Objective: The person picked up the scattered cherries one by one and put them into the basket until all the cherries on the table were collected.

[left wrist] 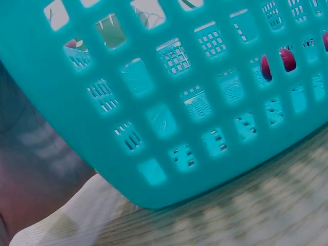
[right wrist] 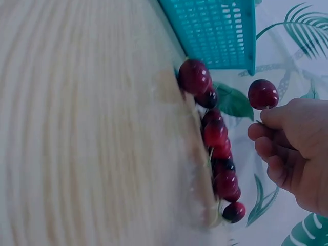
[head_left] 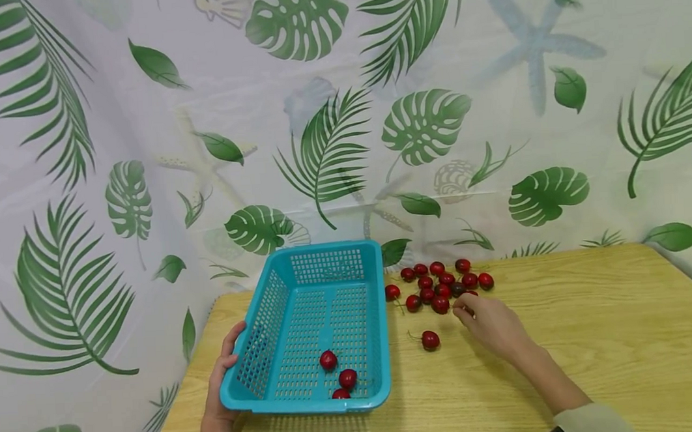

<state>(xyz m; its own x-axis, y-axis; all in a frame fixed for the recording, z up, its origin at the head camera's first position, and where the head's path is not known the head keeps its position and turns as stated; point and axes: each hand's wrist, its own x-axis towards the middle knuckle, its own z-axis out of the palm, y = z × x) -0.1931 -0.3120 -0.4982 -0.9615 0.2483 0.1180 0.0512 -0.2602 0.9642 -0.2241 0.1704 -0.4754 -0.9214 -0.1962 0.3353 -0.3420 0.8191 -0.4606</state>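
"One leaf-print sheet [head_left: 461,53] forms the background. What stands in front?"

"Wooden bench [head_left: 593,333]. It carries a blue perforated basket [head_left: 382,325] toward its left side."

"Grip status?"

"Left hand [head_left: 220,372]: fingers curled, gripping the basket's left side. Right hand [head_left: 495,325]: thumb and fingers drawn together, pinching a held cherry [right wrist: 264,94] at its stem end."

"Location of the remainder?"

"Main cluster [head_left: 426,295]: on the bench, right of the basket. Three cherries [head_left: 328,360]: inside the basket, toward its near end. Single stray cherry [head_left: 430,340]: on the bench, nearer the viewer than the cluster."
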